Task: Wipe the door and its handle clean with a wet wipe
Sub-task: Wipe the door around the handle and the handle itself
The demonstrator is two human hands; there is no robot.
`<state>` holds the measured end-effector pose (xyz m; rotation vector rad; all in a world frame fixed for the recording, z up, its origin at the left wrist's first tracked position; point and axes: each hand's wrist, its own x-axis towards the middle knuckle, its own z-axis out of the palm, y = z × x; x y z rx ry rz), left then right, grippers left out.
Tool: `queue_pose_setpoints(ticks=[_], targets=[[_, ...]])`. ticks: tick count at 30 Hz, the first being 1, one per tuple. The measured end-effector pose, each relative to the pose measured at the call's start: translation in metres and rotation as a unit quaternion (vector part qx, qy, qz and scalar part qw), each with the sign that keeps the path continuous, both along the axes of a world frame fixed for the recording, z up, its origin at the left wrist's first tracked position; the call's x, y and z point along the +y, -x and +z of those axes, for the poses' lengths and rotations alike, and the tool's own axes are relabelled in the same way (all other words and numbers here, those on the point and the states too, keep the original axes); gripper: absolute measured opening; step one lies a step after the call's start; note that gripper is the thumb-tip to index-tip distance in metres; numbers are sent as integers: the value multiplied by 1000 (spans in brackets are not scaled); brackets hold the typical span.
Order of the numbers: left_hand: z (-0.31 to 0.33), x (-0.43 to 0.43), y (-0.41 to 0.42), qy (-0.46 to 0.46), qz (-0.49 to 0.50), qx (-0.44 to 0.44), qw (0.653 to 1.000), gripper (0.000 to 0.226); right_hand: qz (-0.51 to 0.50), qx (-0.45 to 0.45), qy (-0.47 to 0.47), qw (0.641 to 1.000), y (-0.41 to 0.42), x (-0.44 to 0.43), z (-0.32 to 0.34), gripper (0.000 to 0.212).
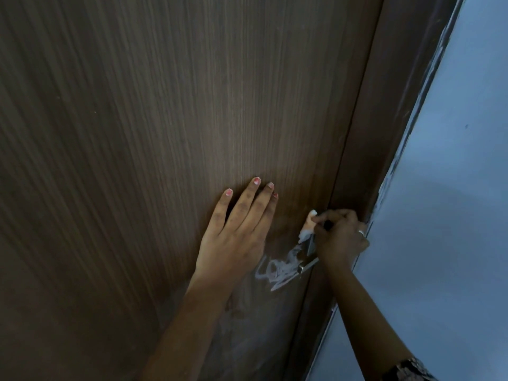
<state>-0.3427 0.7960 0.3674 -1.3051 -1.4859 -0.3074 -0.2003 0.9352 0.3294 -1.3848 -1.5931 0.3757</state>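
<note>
Wooden door [165, 105] — two hands, one wipe [308, 225], one handle [309, 261].

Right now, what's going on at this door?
A person is cleaning a brown wooden door. The left hand lies flat and open against the panel. The right hand presses a white wet wipe at the metal handle near the door's edge. White scribbled marks remain on the wood just left of the handle, so that patch is not yet clean.
</note>
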Motion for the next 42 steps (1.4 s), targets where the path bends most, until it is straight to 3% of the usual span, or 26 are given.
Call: queue_pose_setpoints(ticks=[9,15,22,31,38,42], targets=[[-1,-1,0,13,8,-2,1000,49,-15,-68,35,997,-1,-3,-15,23],[-1,0,0,15,11,-6,1000,49,23,42,-70,996,1,3,14,16],[0,-2,0,22,3,-8,1000,49,24,77,-31,996,0,17,16,19],[-24,-31,15,-21,17,-39,999,50,151,68,-127,978,22,-49,-2,20],[-43,-58,29,-82,98,-19,992,61,150,132,-156,967,47,-78,-7,24],[-48,-66,33,-74,115,-1,991,63,165,114,-253,946,54,-78,1,21]])
